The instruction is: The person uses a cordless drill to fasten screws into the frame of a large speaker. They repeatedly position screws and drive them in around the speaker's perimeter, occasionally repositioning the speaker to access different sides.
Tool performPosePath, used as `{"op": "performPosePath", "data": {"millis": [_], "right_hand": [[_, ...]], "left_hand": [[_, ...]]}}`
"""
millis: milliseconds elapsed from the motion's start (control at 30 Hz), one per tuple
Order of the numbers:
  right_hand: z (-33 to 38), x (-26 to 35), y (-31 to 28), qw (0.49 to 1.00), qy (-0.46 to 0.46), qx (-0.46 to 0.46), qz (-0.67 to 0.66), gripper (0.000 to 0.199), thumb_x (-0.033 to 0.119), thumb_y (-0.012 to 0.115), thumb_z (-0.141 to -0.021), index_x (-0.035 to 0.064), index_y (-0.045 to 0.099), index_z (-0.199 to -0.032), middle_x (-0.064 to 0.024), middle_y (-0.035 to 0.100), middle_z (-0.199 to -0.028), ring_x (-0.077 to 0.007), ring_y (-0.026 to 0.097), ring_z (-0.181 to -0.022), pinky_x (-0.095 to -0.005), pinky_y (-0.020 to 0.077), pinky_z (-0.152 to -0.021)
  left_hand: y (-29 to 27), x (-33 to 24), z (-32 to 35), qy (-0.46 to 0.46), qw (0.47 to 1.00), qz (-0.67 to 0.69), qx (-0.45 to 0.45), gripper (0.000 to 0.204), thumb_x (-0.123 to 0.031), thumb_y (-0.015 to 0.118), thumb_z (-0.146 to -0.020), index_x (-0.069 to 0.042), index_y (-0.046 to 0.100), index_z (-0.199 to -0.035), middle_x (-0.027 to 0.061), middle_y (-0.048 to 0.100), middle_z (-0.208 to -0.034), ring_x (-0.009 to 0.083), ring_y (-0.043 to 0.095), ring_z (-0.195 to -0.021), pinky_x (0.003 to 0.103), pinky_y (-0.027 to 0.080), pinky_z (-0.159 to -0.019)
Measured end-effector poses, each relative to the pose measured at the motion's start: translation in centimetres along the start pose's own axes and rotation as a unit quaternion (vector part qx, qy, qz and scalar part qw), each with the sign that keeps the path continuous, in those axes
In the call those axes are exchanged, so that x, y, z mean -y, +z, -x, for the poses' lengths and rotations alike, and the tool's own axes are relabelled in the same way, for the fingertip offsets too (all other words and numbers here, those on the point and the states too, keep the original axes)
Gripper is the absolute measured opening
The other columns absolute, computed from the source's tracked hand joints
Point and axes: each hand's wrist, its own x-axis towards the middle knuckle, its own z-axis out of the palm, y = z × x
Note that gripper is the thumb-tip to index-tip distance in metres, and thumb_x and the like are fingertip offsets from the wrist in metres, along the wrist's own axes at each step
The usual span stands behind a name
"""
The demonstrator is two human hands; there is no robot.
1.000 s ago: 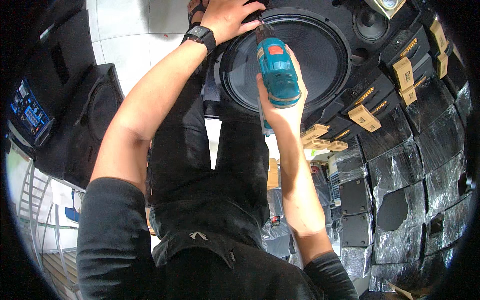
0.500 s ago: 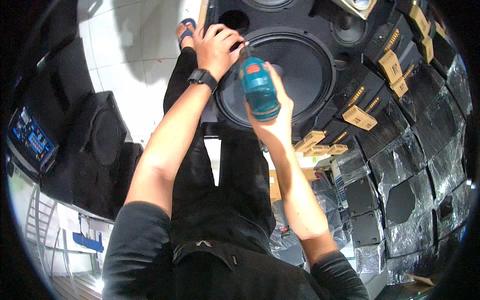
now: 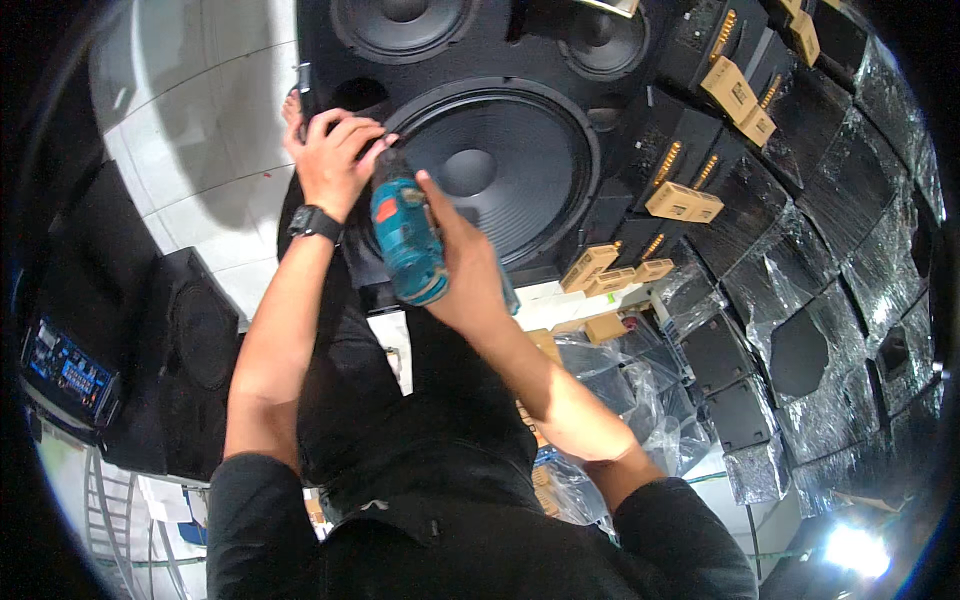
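Note:
My right hand (image 3: 468,275) is wrapped around a teal cordless drill (image 3: 403,235) with an orange-red patch on its body. The drill's dark nose points away from me, at the left rim of a big round woofer (image 3: 530,175) set in a black speaker cabinet (image 3: 470,68). Beside that nose, my left hand (image 3: 338,165) rests over the cabinet with its fingers bent and the fingertips close together. Whatever those fingertips hold is too small to make out. The drill bit's tip is hidden at the fingers.
Two smaller speaker cones (image 3: 405,12) sit farther up the cabinet. On the right stand black boxes with gold terminals and small brown cartons (image 3: 685,203), then stacked plastic-wrapped cabinets (image 3: 850,210). At left are a black speaker (image 3: 200,320) and a lit blue panel (image 3: 70,365).
The view has shifted, so the cabinet and both hands appear farther left and lower. The drill stays at the woofer's left rim, now slanted a little more.

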Motion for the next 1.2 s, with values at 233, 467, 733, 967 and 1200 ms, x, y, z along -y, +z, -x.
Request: {"op": "performPosePath", "data": {"millis": [233,467,733,967,1200], "right_hand": [[-0.3,-0.1,-0.9,0.992,0.09,0.055,-0.063,0.09,-0.002,0.076,-0.082,0.0028,0.038,-0.164,-0.0169,0.07,-0.136,-0.019,0.068,-0.117,-0.0332,0.0519,-0.103],[2.1,0.3,-0.8,0.984,0.132,0.072,-0.095,0.088,0.001,0.078,-0.085,0.0079,0.04,-0.164,-0.0115,0.073,-0.125,-0.014,0.071,-0.105,-0.0306,0.0585,-0.094],[3.0,-1.7,-1.0,0.994,0.069,0.08,0.041,0.085,0.001,0.077,-0.086,0.0058,0.041,-0.163,-0.0103,0.074,-0.122,-0.0162,0.074,-0.101,-0.028,0.0612,-0.087],[3.0,-2.3,0.0,0.99,0.119,0.068,-0.035,0.074,0.003,0.067,-0.092,0.0051,0.041,-0.162,-0.0127,0.073,-0.119,-0.0168,0.074,-0.094,-0.0284,0.0636,-0.083],[2.2,-1.9,0.1,0.976,0.158,0.077,-0.125,0.065,0.005,0.051,-0.104,0.0065,0.031,-0.166,-0.0258,0.068,-0.123,-0.0243,0.075,-0.089,-0.0326,0.0682,-0.071]], "left_hand": [[0.5,0.1,0.2,-0.014,1.0,0.018,0.004,0.012,-0.036,0.082,-0.085,-0.029,0.08,-0.095,-0.0175,0.075,-0.107,0.0131,0.062,-0.116,0.057,0.028,-0.115],[-1.0,-1.8,3.1,-0.094,0.994,0.049,-0.017,0.018,-0.029,0.085,-0.084,-0.029,0.082,-0.102,-0.0161,0.076,-0.111,0.0172,0.061,-0.116,0.052,0.03,-0.112],[-0.1,-5.2,5.3,-0.209,0.963,0.139,-0.096,0.031,-0.011,0.089,-0.079,-0.017,0.082,-0.109,-0.0041,0.078,-0.113,0.0193,0.07,-0.104,0.036,0.05,-0.095],[1.0,-4.6,5.8,-0.226,0.957,0.144,-0.114,0.03,-0.023,0.087,-0.083,-0.023,0.082,-0.113,-0.0085,0.079,-0.114,0.0156,0.069,-0.103,0.037,0.041,-0.091],[1.8,-6.0,4.0,-0.287,0.937,0.127,-0.154,0.024,-0.03,0.085,-0.085,-0.027,0.083,-0.109,-0.0102,0.078,-0.111,0.0174,0.066,-0.099,0.039,0.04,-0.09]]}}
